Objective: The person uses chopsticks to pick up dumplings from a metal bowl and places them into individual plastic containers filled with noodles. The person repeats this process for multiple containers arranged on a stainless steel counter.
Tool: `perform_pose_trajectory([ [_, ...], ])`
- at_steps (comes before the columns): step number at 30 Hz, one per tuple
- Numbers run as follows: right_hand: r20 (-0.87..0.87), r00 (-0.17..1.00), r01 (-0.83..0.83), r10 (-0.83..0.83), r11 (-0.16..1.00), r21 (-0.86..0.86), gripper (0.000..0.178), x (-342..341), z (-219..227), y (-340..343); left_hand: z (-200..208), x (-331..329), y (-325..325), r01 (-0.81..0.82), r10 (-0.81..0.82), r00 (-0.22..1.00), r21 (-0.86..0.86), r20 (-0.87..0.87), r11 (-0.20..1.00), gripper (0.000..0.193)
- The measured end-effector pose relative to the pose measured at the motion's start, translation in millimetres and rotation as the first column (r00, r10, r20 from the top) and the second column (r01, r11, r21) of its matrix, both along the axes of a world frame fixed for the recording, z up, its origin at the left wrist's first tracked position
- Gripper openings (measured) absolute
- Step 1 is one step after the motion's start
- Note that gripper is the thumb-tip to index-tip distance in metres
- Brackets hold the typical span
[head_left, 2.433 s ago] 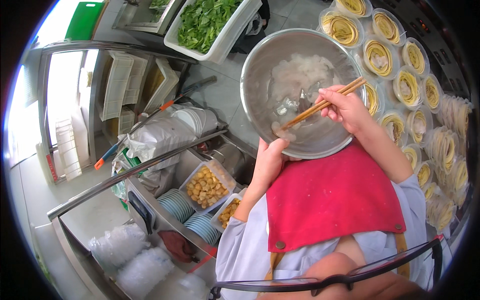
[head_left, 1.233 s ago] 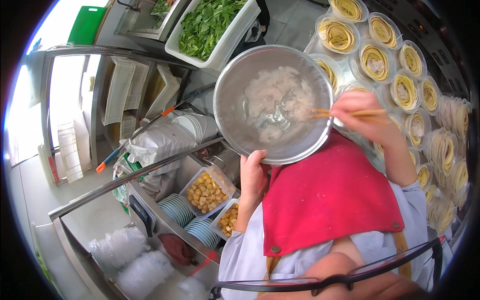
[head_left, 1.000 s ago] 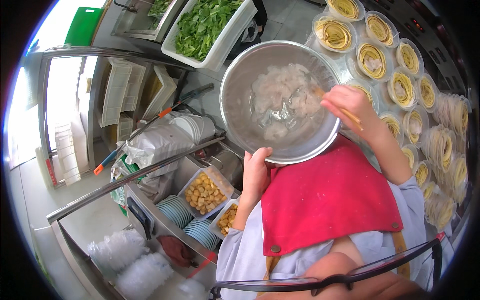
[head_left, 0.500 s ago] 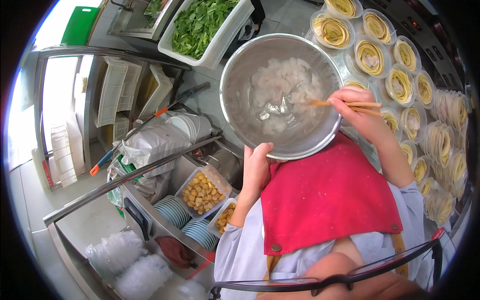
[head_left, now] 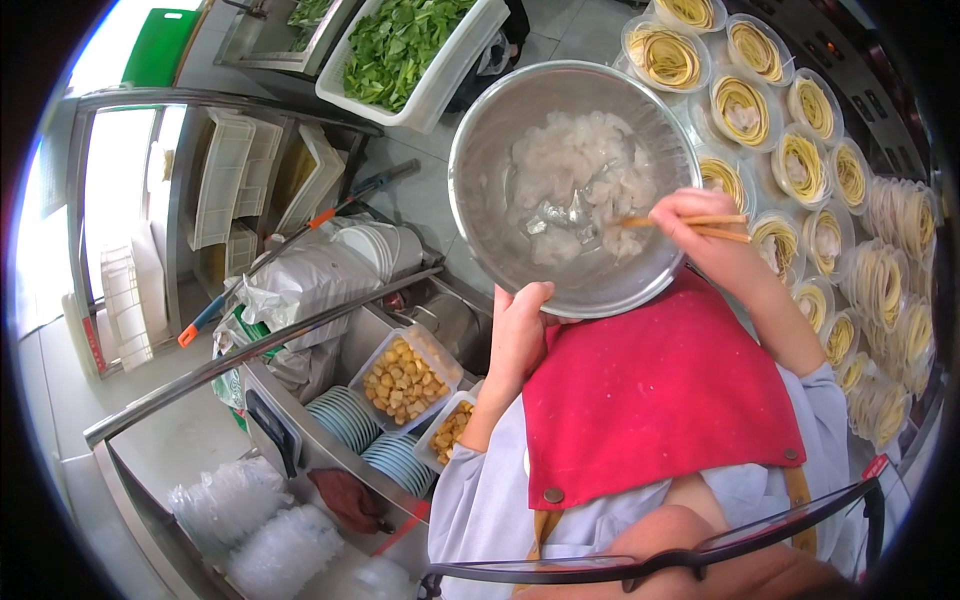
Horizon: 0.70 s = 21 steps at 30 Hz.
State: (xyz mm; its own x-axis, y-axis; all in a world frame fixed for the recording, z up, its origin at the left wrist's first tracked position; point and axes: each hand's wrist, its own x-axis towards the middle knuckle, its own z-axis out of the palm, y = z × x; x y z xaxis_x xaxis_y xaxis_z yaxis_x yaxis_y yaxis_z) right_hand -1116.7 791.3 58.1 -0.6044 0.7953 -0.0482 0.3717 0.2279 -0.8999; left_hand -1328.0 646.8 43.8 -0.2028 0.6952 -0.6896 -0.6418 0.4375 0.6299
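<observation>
Chopsticks (head_left: 690, 225) lie in your right hand (head_left: 705, 240), its fingers clamped together around their near ends, and their long axis runs almost level across the picture, tips pointing to your left into the steel bowl (head_left: 480, 180). The tips sit in the pale, translucent food (head_left: 580, 185) heaped in the middle and far half of the bowl, so the food lies to the left of your right hand and a little away from you, along the line the sticks already take.

Your left hand (head_left: 520, 335) grips the bowl's near rim from below, thumb hooked over the edge, holding the bowl up in front of your red apron (head_left: 660, 400). That hand is on the bowl itself; the right hand is the one nearer the food.

To the right of the bowl, close beside your right wrist, rows of round clear tubs of yellow noodles (head_left: 745, 105) cover the bench (head_left: 930, 400). To the left and beyond the bowl stands a white tray of green leaves (head_left: 400, 45), well apart from either hand.
</observation>
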Motion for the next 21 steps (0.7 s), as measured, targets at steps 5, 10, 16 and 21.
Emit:
perform_pose_trajectory([
  [5, -0.042, 0.995, -0.101, 0.094, 0.963, -0.251, 0.014, 4, 2, -7, 0, 2, 0, -0.015, 0.015, 1.0, -0.016, 0.004, 1.0, 0.056],
  [10, -0.082, 0.995, 0.069, -0.059, 0.991, 0.116, 0.014, 5, -2, 3, -2, 2, -2, -0.011, 0.011, 1.0, -0.01, 0.009, 1.0, 0.055],
  [16, 0.016, 0.999, 0.045, -0.043, 0.986, -0.163, 0.013, 11, -2, -6, 1, 6, 0, -0.068, 0.068, 0.997, -0.006, -0.023, 0.998, 0.049],
  [21, 0.025, 0.999, 0.021, -0.023, 0.998, 0.066, 0.015, 9, -1, -5, -1, 6, -1, -0.103, 0.103, 0.994, 0.013, -0.026, 0.995, 0.044],
])
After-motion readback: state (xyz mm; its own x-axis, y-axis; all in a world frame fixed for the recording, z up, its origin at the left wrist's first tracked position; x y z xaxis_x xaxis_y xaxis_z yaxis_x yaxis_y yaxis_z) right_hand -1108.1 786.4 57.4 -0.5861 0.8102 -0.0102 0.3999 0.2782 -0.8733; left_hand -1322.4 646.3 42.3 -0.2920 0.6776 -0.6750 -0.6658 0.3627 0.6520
